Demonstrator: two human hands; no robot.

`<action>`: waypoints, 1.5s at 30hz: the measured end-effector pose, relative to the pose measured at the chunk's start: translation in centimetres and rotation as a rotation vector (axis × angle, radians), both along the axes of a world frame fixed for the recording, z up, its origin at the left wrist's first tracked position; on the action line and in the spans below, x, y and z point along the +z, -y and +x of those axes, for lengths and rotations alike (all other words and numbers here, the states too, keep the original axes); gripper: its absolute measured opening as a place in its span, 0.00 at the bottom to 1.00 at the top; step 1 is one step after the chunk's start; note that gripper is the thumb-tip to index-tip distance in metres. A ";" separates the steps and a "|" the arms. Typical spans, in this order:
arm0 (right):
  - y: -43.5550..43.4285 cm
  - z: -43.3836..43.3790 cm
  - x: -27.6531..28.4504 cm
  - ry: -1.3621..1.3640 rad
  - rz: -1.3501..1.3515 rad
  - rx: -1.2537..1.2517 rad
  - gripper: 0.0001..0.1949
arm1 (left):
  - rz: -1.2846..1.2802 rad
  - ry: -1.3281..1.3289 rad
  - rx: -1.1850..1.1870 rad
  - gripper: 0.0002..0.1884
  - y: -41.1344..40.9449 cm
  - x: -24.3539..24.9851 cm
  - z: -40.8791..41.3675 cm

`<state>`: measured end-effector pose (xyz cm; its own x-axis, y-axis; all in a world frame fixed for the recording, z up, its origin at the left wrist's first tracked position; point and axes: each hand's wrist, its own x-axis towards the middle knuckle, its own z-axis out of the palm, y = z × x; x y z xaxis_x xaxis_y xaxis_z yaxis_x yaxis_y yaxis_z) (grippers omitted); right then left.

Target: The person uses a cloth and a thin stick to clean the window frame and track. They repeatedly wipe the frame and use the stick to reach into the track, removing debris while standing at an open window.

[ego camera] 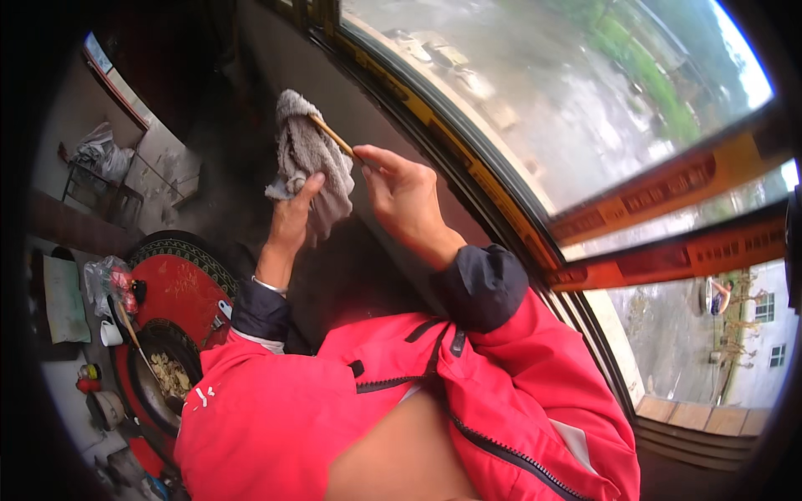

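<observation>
My left hand (289,219) grips a grey terry cloth (310,150) from below, with the thumb pressed on its bunched folds. Between the thumb and fingers of my right hand (404,200) is a thin wooden stick or handle (332,134), held at its lower end. Its upper end runs into the cloth, so the tip is hidden. Both hands are raised in front of my red jacket, beside the window frame.
A sliding window frame (476,169) runs along the right. At lower left are a red round table or stove top (178,282), a wok (147,382) with food and a long-handled utensil, a white mug (111,333) and a plastic bag (100,282). A person (720,297) is outside.
</observation>
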<state>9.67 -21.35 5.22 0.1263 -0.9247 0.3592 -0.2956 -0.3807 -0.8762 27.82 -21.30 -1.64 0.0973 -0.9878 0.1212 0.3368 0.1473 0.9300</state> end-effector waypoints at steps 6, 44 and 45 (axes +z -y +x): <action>-10.7 -10.9 0.3 -0.200 0.148 -0.059 0.13 | 0.130 -0.157 -0.257 0.26 -8.0 1.0 -6.2; -24.7 -16.3 -5.8 0.355 0.130 0.017 0.12 | -0.436 1.249 -0.562 0.30 -11.9 9.2 -8.2; -25.2 -16.8 -6.0 0.367 0.131 0.019 0.13 | -0.444 1.143 -0.631 0.30 -12.7 8.4 -9.0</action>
